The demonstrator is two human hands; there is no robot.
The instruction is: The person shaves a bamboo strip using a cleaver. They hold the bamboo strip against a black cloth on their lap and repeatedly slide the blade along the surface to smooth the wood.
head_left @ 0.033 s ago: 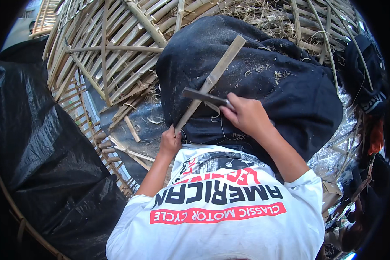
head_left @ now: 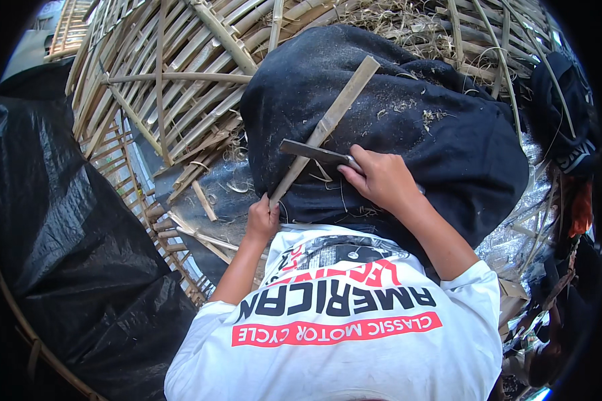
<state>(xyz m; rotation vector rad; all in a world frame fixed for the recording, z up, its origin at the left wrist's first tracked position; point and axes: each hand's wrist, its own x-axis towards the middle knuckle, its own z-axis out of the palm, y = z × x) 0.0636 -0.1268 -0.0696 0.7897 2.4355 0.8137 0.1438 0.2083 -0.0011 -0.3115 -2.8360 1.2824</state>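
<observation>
A flat bamboo strip (head_left: 338, 112) slants away from me across the dark cloth (head_left: 448, 154) over my lap. My left hand (head_left: 263, 217) grips its near end, with the fingers closed round it. In my right hand (head_left: 386, 179) is the handle of a knife (head_left: 316, 152). Its broad dark blade lies across the strip about midway, touching it or just above; I cannot tell which. A thin curled shaving (head_left: 322, 171) is just below the blade, on the near side.
Slatted bamboo panels (head_left: 194, 87) rise at the far left. Black plastic sheeting (head_left: 67, 254) hangs along the left. Pale shavings (head_left: 435, 118) are scattered over the cloth, and more lie heaped at the back (head_left: 415, 41). Loose bamboo pieces (head_left: 204, 199) lie by my left forearm.
The knife blade and right hand have shifted very slightly. The curled shaving beneath the blade hangs differently, and looks smaller. The left hand stays in place on the bamboo strip.
</observation>
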